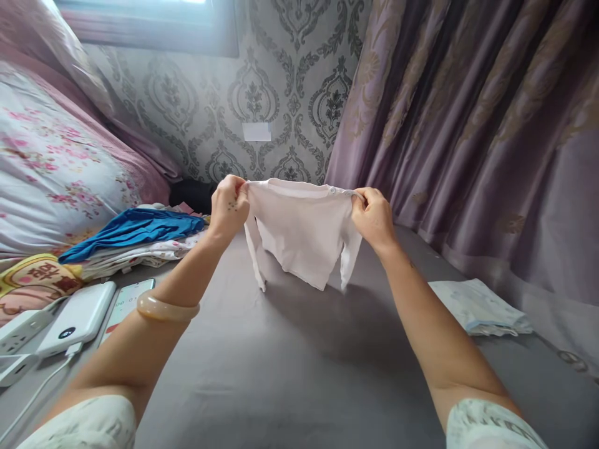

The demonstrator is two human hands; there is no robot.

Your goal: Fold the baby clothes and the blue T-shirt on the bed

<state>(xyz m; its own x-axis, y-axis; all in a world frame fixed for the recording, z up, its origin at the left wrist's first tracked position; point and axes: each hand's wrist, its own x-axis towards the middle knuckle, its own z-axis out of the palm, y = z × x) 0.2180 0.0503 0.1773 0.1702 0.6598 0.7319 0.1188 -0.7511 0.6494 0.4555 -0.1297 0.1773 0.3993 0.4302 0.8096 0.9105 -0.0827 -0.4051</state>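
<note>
The small pale shirt (pixel 299 231) is between the two hands, in front of the person and above the grey sheet (pixel 262 374). The line of its shoulders goes from left to right, almost level, and the body of the shirt hangs down from this line. The left hand (pixel 230 209) pinches the left shoulder end, and the right hand (pixel 374 215) pinches the right shoulder end, so neither hand is clearly nearer to the shirt; each one is at its own end. The neck opening lies at the top, between the hands, with small buttons (pixel 332 190) closer to the right hand. The two sleeves hang down loosely, one below each hand. The lower edge is uneven, and I cannot tell if the sleeve ends touch the sheet.

To the right of the shirt, beside the curtain (pixel 421 93), a folded light cloth (pixel 482 305) lies flat on the sheet. On the left, a blue garment (pixel 135 231) lies on top of other clothes, against the floral bedding (pixel 70 162). Nearer on this side are a white power bank (pixel 79 315) with a cable plugged in, and a phone (pixel 128 305), partly hidden by the left forearm. I cannot identify any container in this view.
</note>
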